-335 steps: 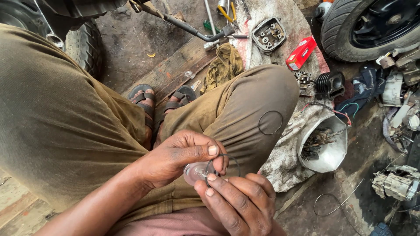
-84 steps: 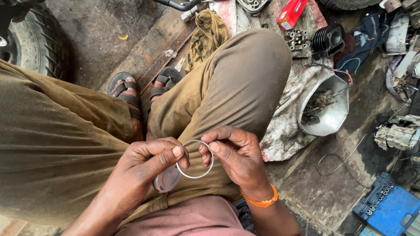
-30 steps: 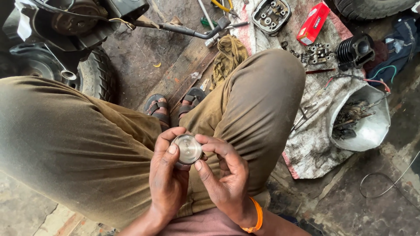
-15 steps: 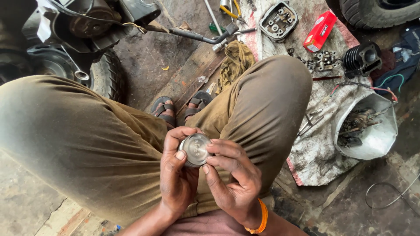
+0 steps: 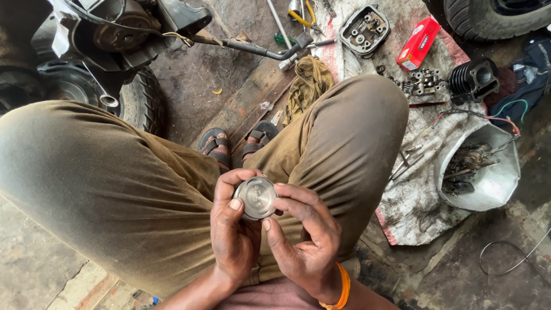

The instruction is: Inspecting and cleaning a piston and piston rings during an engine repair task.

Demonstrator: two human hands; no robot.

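Both hands hold a round grey metal piston (image 5: pixel 256 197) over my lap, its flat crown facing up. My left hand (image 5: pixel 232 235) cups it from the left and below, thumb on its rim. My right hand (image 5: pixel 301 241), with an orange band at the wrist, grips its right side with fingers curled over the edge. I squat in olive trousers, my knees spread to either side, sandalled feet on a wooden plank.
A dirty cloth (image 5: pixel 419 189) on the right carries a cylinder head (image 5: pixel 364 28), a red box (image 5: pixel 418 43), a finned cylinder (image 5: pixel 473 77) and small parts. A white bowl of tools (image 5: pixel 479 169) lies beside it. A scooter wheel (image 5: pixel 138 103) and bodywork stand top left, a tyre (image 5: pixel 493 14) top right.
Earlier my hands held a thin metal ring beside the piston. Now both hands grip the piston itself, crown up, and the ring is no longer seen apart. The view shifted slightly.
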